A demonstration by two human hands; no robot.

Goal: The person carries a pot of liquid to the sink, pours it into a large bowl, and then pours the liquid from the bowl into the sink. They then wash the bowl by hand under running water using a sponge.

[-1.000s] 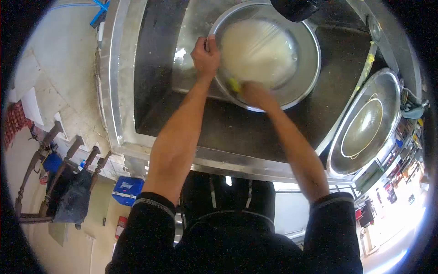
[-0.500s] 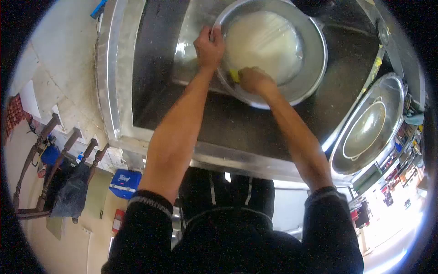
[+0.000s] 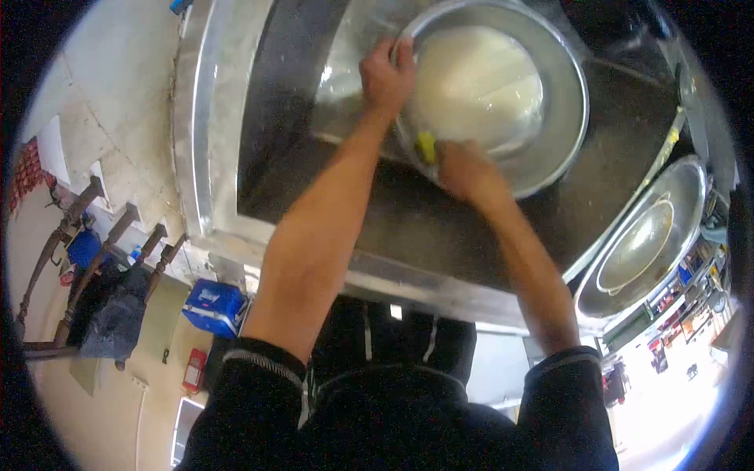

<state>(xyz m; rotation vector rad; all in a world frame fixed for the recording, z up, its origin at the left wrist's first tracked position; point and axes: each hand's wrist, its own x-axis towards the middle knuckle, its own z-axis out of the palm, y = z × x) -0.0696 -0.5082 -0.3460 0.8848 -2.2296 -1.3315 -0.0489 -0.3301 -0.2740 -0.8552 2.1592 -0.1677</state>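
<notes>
A large round metal basin (image 3: 576,118) lies in a dark sink, its bottom covered by a pale, shiny whitish area (image 3: 483,86). My left hand (image 3: 387,76) is closed around the basin's left rim, fingers curled over the edge. Low on the near-left inner wall, my right hand (image 3: 470,170) is closed on a yellow sponge (image 3: 426,147), which sticks out past the fingers. The right palm and part of the sponge are hidden from above.
The metal sink's front edge (image 3: 440,290) runs in front of my body. At right, a second wide metal pan (image 3: 691,196) leans with a smaller ring-edged round piece (image 3: 636,245) in it. A blue box (image 3: 214,306) and a dark wooden chair (image 3: 67,290) stand at lower left.
The right hand has moved down the basin's near-left wall, and more of the yellow sponge shows. The left hand keeps its hold on the rim. The whole view has shifted slightly.
</notes>
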